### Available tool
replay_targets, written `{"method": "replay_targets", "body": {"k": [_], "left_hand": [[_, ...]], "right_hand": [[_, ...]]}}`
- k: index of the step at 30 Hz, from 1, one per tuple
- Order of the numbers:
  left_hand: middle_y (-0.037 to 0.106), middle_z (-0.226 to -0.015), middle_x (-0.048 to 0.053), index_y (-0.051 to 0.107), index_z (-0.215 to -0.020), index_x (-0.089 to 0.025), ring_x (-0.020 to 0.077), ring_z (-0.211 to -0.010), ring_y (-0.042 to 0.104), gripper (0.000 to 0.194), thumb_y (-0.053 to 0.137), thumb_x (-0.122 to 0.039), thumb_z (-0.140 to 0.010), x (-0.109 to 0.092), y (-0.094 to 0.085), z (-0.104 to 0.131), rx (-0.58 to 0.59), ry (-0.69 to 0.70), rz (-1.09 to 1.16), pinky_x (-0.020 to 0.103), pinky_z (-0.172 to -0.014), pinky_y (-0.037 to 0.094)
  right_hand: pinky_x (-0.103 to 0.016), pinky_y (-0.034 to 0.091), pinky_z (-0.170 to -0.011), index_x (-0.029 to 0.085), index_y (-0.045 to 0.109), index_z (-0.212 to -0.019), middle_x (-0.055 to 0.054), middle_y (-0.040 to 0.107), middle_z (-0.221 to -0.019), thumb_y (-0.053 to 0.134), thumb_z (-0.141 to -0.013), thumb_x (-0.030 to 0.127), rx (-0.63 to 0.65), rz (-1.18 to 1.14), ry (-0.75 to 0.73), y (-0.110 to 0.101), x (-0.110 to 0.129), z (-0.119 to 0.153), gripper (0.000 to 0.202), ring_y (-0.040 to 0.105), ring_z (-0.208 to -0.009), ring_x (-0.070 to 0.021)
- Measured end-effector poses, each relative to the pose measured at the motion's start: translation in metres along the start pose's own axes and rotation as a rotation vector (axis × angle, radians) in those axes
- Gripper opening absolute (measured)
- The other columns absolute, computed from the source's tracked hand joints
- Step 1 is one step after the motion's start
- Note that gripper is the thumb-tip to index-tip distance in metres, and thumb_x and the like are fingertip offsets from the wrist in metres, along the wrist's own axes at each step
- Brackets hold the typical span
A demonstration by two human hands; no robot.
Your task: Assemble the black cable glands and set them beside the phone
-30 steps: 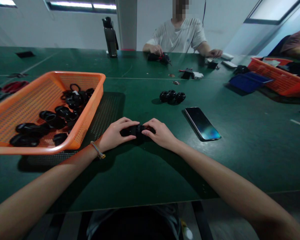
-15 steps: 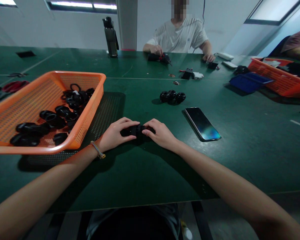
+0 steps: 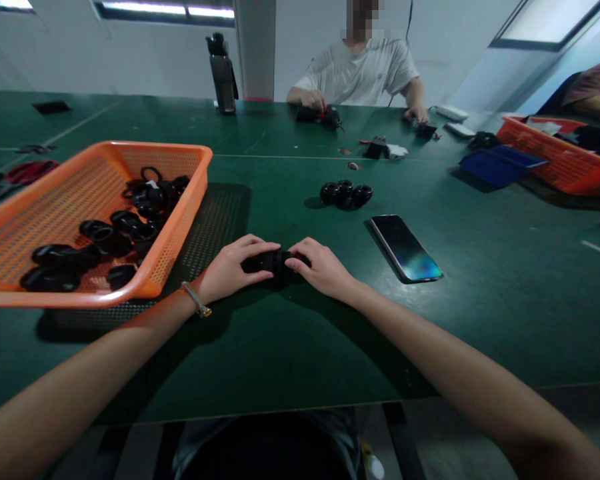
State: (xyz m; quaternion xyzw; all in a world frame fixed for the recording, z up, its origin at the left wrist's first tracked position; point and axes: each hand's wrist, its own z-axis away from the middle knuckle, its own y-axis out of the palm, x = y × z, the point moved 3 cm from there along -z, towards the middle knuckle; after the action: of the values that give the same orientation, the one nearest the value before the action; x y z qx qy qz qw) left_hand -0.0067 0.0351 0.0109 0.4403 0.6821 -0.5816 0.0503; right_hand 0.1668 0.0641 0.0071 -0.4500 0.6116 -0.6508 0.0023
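Between my two hands, just above the green table (image 3: pixel 260 360), is a small black plastic part (image 3: pixel 279 261). My left hand (image 3: pixel 239 265) is closed on its left end, thumb below and fingers on top. At the right end, my right hand (image 3: pixel 320 265) pinches it between thumb and forefinger. My fingers cover much of the part, so its exact kind is hidden. Several glossy black rounded parts (image 3: pixel 345 192) stand in a cluster beyond my hands. More black parts (image 3: pixel 107 240) lie in the orange basket (image 3: pixel 180 233) to my left.
A phone (image 3: pixel 405 248) lies right of my hands. Farther back stand a dark bottle (image 3: pixel 223 77), a blue tray (image 3: pixel 500 165) and another orange basket (image 3: pixel 560 153). Across the table a person (image 3: pixel 360 73) handles black items. Another person's arm shows at the far right.
Both hands keep their grip in nearly the same place. The black part between them looks slightly turned or pressed closer together; otherwise little differs.
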Motion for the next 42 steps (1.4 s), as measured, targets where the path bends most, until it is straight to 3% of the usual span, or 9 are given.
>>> {"method": "replay_targets", "body": {"k": [19,23,27,32,42], "left_hand": [[0.059,-0.104,0.006,0.058,-0.114,-0.02,0.0184,-0.096,0.059,0.038,0.064,-0.029,-0.078,0.0004,-0.0007,-0.0003,-0.004,0.025,-0.003,0.034,-0.086,0.049],[0.059,-0.102,0.006,0.059,-0.113,-0.018,0.0173,-0.094,0.059,0.037,0.064,-0.028,-0.078,0.0007,-0.0016,-0.0007,-0.031,0.031,0.009,0.031,-0.084,0.049],[0.058,-0.102,0.005,0.06,-0.112,-0.019,0.017,-0.092,0.059,0.036,0.063,-0.031,-0.078,0.0008,-0.0025,-0.0008,-0.04,0.008,0.027,0.031,-0.081,0.05],[0.058,-0.101,0.005,0.06,-0.112,-0.02,0.0171,-0.09,0.059,0.036,0.063,-0.032,-0.078,0.0005,-0.0027,-0.0006,-0.04,-0.013,0.069,0.03,-0.079,0.051],[0.058,-0.102,0.006,0.059,-0.112,-0.02,0.0168,-0.09,0.059,0.036,0.063,-0.031,-0.078,0.0019,-0.0028,-0.0004,-0.039,0.001,0.06,0.031,-0.08,0.05]], "right_hand": [[-0.032,0.041,-0.073,0.015,0.061,-0.081,-0.006,0.061,-0.08,0.046,-0.09,0.024,0.015,0.001,-0.033,0.0004,0.0014,-0.0003,0.02,0.052,-0.083,-0.0176],[-0.036,0.043,-0.082,0.015,0.058,-0.099,-0.009,0.062,-0.096,0.047,-0.087,0.023,-0.069,-0.053,-0.097,-0.0014,0.0016,0.0031,0.018,0.052,-0.094,-0.0196],[-0.04,0.044,-0.085,0.016,0.05,-0.111,-0.009,0.059,-0.102,0.056,-0.08,0.025,-0.14,-0.091,-0.176,-0.0029,0.0022,0.0067,0.033,0.051,-0.099,-0.0221],[-0.04,0.046,-0.084,0.018,0.05,-0.103,-0.008,0.06,-0.102,0.061,-0.069,0.012,-0.219,-0.067,-0.258,-0.003,0.0023,0.0073,0.036,0.053,-0.098,-0.0217],[-0.038,0.048,-0.08,0.018,0.054,-0.093,-0.006,0.062,-0.095,0.064,-0.071,0.009,-0.245,-0.064,-0.277,-0.0039,0.0018,0.0072,0.026,0.056,-0.093,-0.0202]]}}
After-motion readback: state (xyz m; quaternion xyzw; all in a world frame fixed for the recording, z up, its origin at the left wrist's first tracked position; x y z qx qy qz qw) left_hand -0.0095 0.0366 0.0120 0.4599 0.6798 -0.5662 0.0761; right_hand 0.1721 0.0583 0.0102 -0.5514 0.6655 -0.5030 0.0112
